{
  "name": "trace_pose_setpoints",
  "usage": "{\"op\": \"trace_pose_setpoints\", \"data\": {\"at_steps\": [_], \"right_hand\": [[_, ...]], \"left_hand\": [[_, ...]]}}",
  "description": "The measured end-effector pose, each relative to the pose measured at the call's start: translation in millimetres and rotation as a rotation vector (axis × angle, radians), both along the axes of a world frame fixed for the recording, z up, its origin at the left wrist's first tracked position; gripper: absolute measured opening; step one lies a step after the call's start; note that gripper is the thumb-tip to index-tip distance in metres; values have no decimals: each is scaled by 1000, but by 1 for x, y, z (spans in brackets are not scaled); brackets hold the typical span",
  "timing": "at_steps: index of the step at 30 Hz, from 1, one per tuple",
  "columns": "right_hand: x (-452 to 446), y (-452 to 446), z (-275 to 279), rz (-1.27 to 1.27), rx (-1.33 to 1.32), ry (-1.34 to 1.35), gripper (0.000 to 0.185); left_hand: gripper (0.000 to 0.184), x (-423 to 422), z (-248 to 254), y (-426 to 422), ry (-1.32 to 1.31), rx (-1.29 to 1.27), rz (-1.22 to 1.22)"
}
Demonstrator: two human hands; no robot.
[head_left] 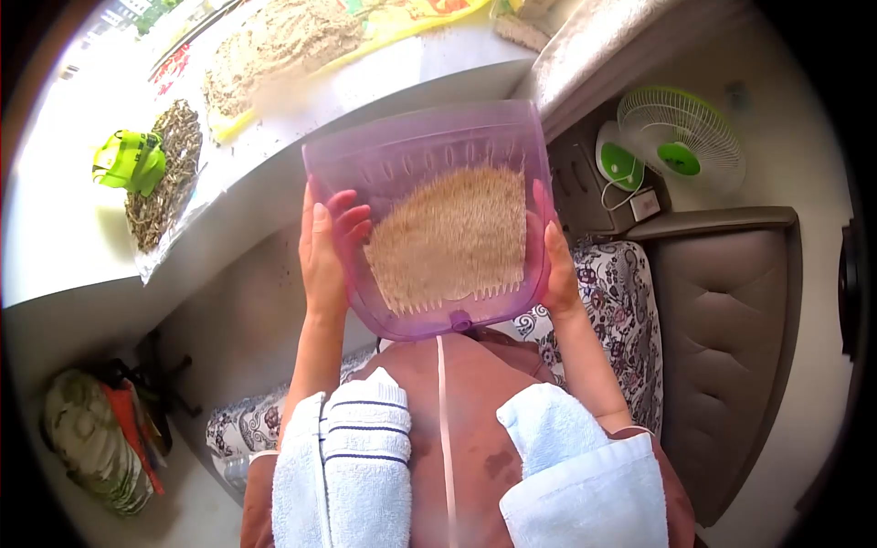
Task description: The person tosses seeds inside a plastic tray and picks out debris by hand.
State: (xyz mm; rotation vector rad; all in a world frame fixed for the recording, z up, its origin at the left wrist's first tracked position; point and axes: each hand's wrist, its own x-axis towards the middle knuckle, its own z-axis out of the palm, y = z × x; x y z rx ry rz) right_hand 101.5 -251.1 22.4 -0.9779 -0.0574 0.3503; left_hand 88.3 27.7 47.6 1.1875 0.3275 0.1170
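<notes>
I hold a see-through purple plastic dustpan (420, 137) in front of my body, its wide straight edge pointing away from me. A layer of small tan grains (452, 237), perhaps seeds, lies spread inside it. My left hand (322, 251) grips the left side, with the fingers showing through the plastic underneath and the thumb at the rim. On the opposite side, my right hand (558, 269) is closed round the wall, fingers partly hidden beneath. A small round knob (460, 320) sits at the near end of the pan.
Beyond the pan, a white ledge (384, 82) carries a heap of pale grain (283, 55), dark dried matter (169, 173) and a bright green bag (130, 162). At right are a green-and-white fan (681, 146) and a brown padded headboard (722, 338). Patterned bedding (626, 310) lies below.
</notes>
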Motion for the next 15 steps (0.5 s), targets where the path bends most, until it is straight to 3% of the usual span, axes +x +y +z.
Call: {"op": "trace_pose_setpoints", "data": {"at_steps": [4, 6, 8, 11, 13, 15], "right_hand": [[26, 1, 19, -65, 32, 61, 52], [31, 6, 66, -51, 37, 40, 54], [22, 18, 124, -43, -27, -174, 56], [21, 3, 56, -54, -90, -268, 66], [12, 0, -1, -99, -32, -82, 63], [0, -10, -18, -76, 31, 12, 59]], "left_hand": [[51, 12, 3, 1, 50, -73, 27], [51, 14, 29, 3, -32, -138, 41], [53, 10, 54, 6, -212, -200, 31], [52, 9, 55, 2, -237, -81, 77], [50, 9, 30, -8, -96, 67, 46], [49, 10, 13, -12, 0, 50, 6]]}}
